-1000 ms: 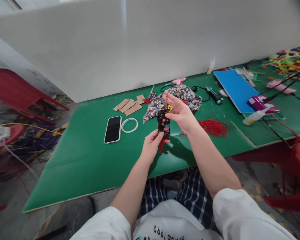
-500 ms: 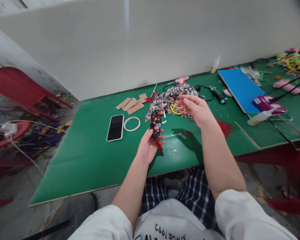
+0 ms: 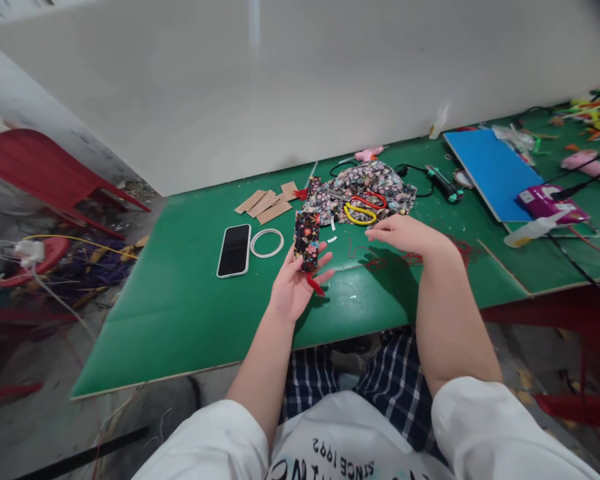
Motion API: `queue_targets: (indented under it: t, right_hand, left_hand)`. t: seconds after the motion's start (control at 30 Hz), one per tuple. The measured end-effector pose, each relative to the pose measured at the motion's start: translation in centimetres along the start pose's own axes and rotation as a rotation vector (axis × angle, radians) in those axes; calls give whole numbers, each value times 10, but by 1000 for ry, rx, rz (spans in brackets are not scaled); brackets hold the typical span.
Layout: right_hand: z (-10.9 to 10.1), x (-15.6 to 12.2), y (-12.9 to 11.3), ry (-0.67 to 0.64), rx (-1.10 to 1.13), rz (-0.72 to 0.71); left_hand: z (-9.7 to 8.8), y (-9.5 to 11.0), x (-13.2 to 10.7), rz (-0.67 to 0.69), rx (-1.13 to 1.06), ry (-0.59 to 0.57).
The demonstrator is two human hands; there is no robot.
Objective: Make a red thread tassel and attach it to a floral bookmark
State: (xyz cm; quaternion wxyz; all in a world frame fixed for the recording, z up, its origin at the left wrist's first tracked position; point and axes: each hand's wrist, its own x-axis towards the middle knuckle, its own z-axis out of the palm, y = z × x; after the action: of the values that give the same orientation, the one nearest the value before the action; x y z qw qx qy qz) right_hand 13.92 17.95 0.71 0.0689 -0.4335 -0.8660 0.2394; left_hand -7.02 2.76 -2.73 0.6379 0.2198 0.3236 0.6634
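My left hand (image 3: 291,288) grips a small flat pouch of dark floral fabric (image 3: 307,239) between thumb and fingers; a red tassel (image 3: 316,285) hangs from its near end. My right hand (image 3: 405,235) hovers palm down over the table to the right, fingers pressed together and pointing left; what they pinch, if anything, is hidden. Loose red threads (image 3: 377,263) lie below and around it. Beyond the hands, scissors with a red and a yellow handle loop (image 3: 361,213) rest on a heap of floral cloth (image 3: 365,179).
Left of the pouch are a white ring (image 3: 267,255), a phone (image 3: 234,251) and several cardboard pieces (image 3: 274,212). Farther right lie a green-black tool (image 3: 445,185), a blue board (image 3: 485,170), a purple box (image 3: 550,205) and a glue bottle (image 3: 533,231). A pale partition (image 3: 280,93) closes off the back.
My right hand has moved down and right, from in front of the scissors to over the red threads, turning palm down. The scissors now show fully. My left hand still holds the pouch.
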Motion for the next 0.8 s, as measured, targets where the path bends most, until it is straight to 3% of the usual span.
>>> queue_targets:
  t: [0.1, 0.17, 0.27, 0.37, 0.47, 0.8]
  right_hand:
    - [-1, -1, -1, -26, -13, 63]
    - [-1, -1, -7, 56, 27, 38]
    - [6, 3, -24, 144, 301, -76]
    - [18, 10, -44, 105, 621, -193]
    - [29, 17, -57, 102, 761, -213]
    - [41, 22, -68, 137, 858, -156]
  left_hand:
    - [1, 0, 0, -21, -42, -3]
    - [2, -2, 0, -55, -77, 4]
    - [4, -5, 0, -100, -114, -12]
    - [5, -9, 0, -112, -100, -42]
    - [6, -13, 0, -122, -73, -66]
    - [7, -16, -3, -194, -69, -142]
